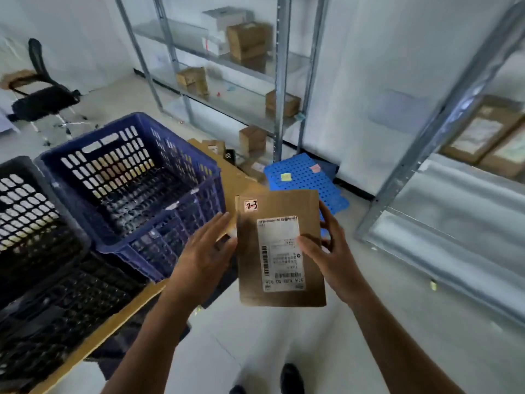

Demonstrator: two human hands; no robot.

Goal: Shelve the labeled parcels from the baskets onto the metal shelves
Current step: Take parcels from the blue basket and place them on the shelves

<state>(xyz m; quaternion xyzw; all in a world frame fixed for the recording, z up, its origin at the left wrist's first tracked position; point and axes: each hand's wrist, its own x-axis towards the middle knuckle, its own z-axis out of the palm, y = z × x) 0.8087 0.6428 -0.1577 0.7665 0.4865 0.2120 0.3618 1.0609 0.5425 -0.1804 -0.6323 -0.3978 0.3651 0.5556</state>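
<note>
1. I have the parcel [279, 248] in the air between both hands, above the floor and just right of the blue basket [181, 217], so it is already out.
2. My right hand [329, 251] pinches its right edge, thumb on the printed label and fingers behind, carrying the weight.
3. My left hand [204, 251] lies with fingers fairly straight against the left edge, steadying rather than clamping.
4. The face is turned up so I can read the "2-3" sticker [251, 206], probably the shelf code.
5. The metal shelf [443, 223] stands near on my right.
</note>
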